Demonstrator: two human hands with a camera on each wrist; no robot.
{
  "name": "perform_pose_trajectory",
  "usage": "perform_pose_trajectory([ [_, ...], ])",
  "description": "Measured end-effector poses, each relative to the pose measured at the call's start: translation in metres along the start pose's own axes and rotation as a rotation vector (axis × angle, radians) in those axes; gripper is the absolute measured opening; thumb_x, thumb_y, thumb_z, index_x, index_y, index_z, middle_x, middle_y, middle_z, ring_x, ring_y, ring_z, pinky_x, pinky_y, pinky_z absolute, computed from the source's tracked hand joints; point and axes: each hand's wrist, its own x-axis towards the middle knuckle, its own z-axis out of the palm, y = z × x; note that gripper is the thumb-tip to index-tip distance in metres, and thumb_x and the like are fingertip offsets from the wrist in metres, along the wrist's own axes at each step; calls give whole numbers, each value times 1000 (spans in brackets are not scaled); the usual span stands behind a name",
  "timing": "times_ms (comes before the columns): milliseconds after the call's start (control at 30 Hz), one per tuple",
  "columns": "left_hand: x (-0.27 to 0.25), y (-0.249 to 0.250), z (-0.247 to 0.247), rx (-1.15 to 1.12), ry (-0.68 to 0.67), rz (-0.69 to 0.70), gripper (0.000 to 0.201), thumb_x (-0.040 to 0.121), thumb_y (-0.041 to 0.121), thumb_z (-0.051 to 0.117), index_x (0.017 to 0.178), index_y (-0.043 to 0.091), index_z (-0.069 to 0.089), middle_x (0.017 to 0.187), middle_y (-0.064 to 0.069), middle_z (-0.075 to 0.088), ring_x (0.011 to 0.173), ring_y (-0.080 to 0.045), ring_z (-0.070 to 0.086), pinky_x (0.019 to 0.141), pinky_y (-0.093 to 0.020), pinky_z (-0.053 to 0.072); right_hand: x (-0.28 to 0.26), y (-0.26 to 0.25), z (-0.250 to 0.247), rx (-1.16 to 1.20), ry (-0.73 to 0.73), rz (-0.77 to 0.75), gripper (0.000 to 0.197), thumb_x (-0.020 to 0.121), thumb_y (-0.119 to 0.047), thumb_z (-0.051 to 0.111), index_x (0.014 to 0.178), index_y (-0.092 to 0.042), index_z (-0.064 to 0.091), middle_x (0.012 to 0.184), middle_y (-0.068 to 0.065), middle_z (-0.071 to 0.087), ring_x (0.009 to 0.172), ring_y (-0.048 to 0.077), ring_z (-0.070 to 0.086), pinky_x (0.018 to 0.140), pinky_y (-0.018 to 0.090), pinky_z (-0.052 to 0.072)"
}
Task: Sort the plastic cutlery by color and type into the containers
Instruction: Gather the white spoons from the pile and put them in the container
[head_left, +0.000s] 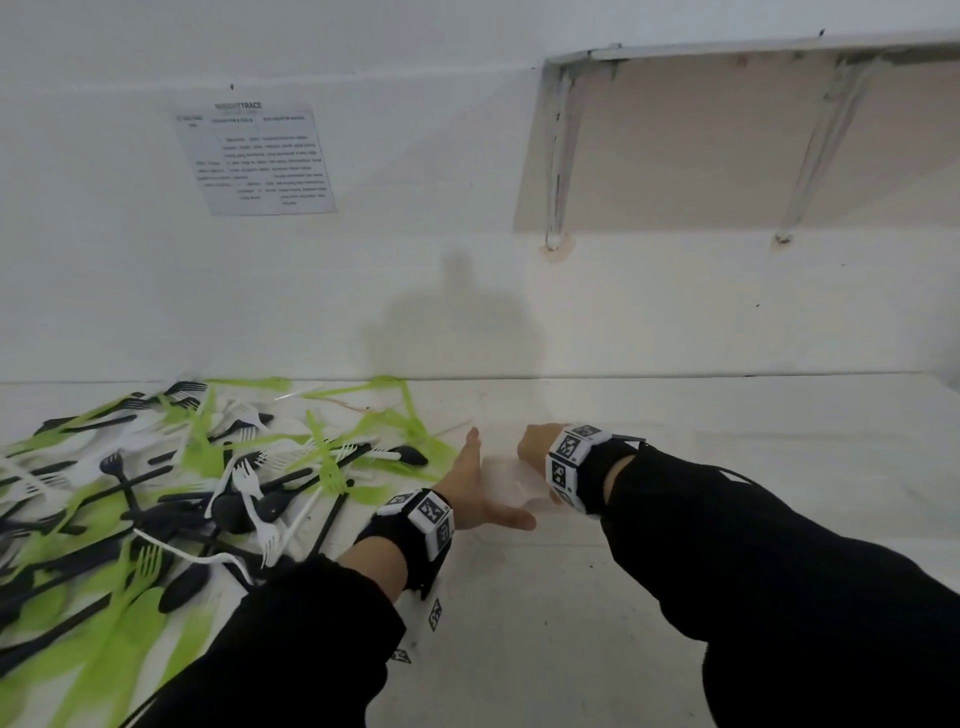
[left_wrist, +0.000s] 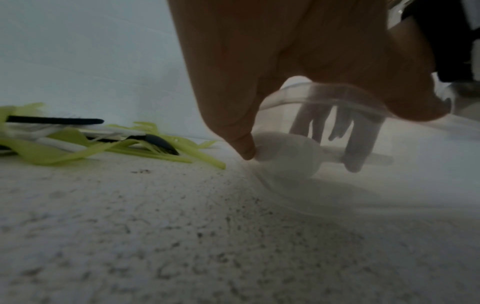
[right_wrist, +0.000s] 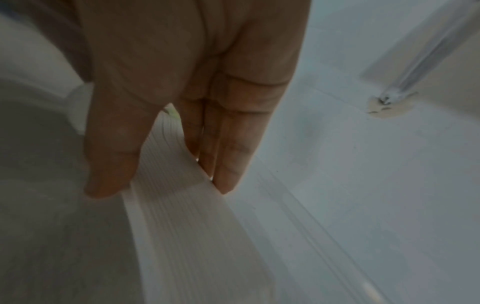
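A clear plastic container (head_left: 508, 483) stands on the white table between my two hands. My left hand (head_left: 475, 491) lies against its left side with straight fingers, thumb spread along the near edge; one fingertip (left_wrist: 246, 151) touches the wall. My right hand (head_left: 535, 448) pinches the container's ribbed wall (right_wrist: 182, 205) between thumb and fingers. A white spoon (left_wrist: 285, 156) lies inside the container, seen through the clear wall. The mixed pile of green, black and white cutlery (head_left: 156, 493) lies to the left of my hands.
The pile's edge (left_wrist: 155, 148) comes close to my left hand. A white wall with a printed sheet (head_left: 257, 158) runs behind the table. A shelf on metal brackets (head_left: 727, 130) hangs at the upper right. Bare tabletop (head_left: 753, 415) extends to the right.
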Motion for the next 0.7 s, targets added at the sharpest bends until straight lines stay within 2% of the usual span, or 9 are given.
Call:
perform_pose_trajectory([
  [67, 1, -2, 1, -27, 0, 2, 141, 59, 36, 87, 146, 15, -22, 159, -1, -6, 146, -14, 1, 118, -32, 12, -1, -1, 3, 21, 9, 13, 34, 92, -2, 48, 125, 3, 51, 127, 16, 54, 113, 32, 57, 91, 35, 47],
  [200, 2, -3, 1, -36, -2, 5, 142, 59, 36, 87, 146, 15, -23, 159, 0, -6, 146, -14, 0, 118, -32, 12, -2, 1, 5, 69, 27, 17, 36, 92, -1, 45, 127, 3, 48, 130, 17, 52, 117, 33, 54, 91, 34, 45],
  [333, 2, -3, 1, -46, -5, 8, 140, 61, 35, 86, 146, 15, -24, 159, 0, -5, 146, -14, 1, 118, -30, 12, -10, 4, 9, 84, 90, -7, 43, 90, -9, 53, 132, -1, 44, 132, 14, 48, 117, 31, 54, 89, 32, 44],
  [400, 2, -4, 1, -61, -3, 12, 140, 61, 33, 86, 146, 15, -24, 159, 0, -5, 146, -13, 2, 117, -29, 12, -12, 5, 13, 121, 130, -14, 47, 88, -15, 57, 131, -5, 40, 130, 13, 47, 115, 30, 53, 88, 33, 44],
  [467, 2, -3, 2, -78, -2, 16, 139, 62, 30, 86, 146, 14, -24, 159, -1, -4, 146, -13, 2, 116, -28, 12, -13, 5, 12, 151, 138, -9, 47, 87, -15, 60, 128, -4, 39, 126, 14, 48, 112, 31, 54, 86, 35, 45],
  [600, 4, -5, 2, -89, 2, 18, 141, 60, 30, 87, 146, 15, -23, 159, -2, -5, 146, -13, 3, 115, -27, 12, -17, 3, 8, 109, 131, -2, 42, 92, -12, 52, 131, 0, 42, 132, 14, 46, 119, 30, 52, 92, 32, 43],
  [700, 4, -6, 2, -88, -5, 16, 142, 60, 31, 87, 146, 16, -24, 159, -1, -4, 146, -13, 4, 115, -27, 13, -19, 4, 10, 102, 115, 12, 42, 86, -17, 61, 125, -5, 49, 127, 9, 50, 112, 27, 56, 88, 30, 46],
])
